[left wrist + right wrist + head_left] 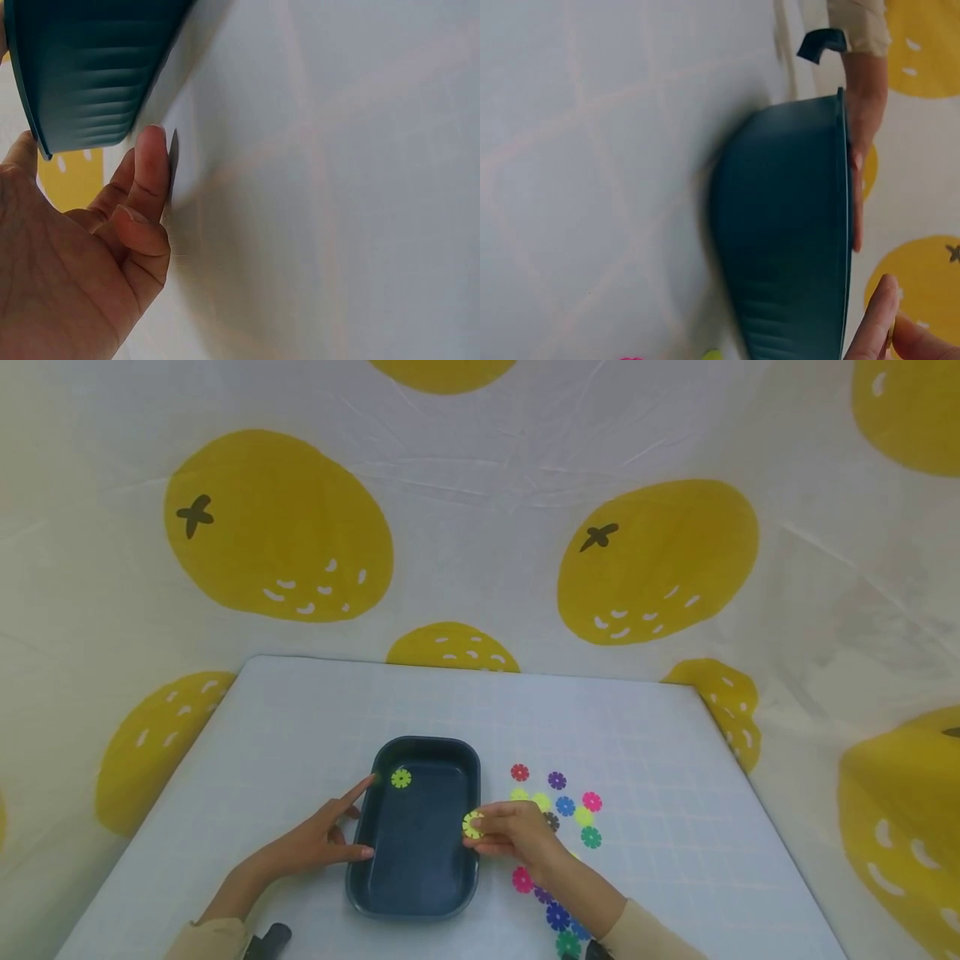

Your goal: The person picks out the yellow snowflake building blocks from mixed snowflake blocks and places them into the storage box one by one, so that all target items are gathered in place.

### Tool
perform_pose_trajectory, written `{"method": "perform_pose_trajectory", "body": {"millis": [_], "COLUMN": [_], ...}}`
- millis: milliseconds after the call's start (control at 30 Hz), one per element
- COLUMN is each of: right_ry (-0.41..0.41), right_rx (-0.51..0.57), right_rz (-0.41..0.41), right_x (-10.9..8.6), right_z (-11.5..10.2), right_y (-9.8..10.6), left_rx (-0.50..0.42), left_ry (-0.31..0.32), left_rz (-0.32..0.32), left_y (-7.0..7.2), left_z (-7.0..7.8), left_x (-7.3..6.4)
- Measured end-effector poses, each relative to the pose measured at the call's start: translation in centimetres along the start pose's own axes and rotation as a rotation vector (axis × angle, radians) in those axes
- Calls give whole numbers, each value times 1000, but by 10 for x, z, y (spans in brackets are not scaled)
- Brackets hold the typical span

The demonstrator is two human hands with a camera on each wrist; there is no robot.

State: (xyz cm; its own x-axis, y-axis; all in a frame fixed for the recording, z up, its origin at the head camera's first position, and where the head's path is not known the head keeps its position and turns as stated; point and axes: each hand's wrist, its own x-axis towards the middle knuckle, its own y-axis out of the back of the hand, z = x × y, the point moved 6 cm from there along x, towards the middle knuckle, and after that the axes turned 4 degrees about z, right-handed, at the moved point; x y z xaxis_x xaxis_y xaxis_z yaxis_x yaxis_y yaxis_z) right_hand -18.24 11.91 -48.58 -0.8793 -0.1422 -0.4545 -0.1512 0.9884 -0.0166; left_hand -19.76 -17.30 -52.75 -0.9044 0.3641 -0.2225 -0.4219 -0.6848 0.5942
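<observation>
A dark teal rectangular tray [417,868] lies on the table with one yellow notched disc [401,778] inside, near its far left corner. My left hand [322,837] rests its outstretched index finger and thumb on the tray's left rim, while its other fingers [151,169] bend loosely below the rim in the left wrist view. Over the tray's right rim, my right hand [517,833] pinches another yellow notched disc [472,825] between thumb and fingers. That disc appears nearly edge-on in the right wrist view, by the fingertips [877,319].
Right of the tray lie several loose notched discs, among them a red one [520,772], a purple one [557,781], a green one [591,837] and a dark blue one [558,916]. Some sit beneath the right forearm. A fruit-print cloth [480,468] hangs behind the white table [315,710].
</observation>
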Motion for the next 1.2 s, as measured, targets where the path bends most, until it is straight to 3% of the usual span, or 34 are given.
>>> {"method": "perform_pose_trajectory", "body": {"millis": [1200], "right_ry": [2], "right_rx": [-9], "right_rz": [-33], "right_x": [12], "right_z": [-6], "right_y": [-28], "left_rx": [5], "left_ry": [9], "left_rz": [4], "left_y": [0], "left_z": [2], "left_x": [0]}}
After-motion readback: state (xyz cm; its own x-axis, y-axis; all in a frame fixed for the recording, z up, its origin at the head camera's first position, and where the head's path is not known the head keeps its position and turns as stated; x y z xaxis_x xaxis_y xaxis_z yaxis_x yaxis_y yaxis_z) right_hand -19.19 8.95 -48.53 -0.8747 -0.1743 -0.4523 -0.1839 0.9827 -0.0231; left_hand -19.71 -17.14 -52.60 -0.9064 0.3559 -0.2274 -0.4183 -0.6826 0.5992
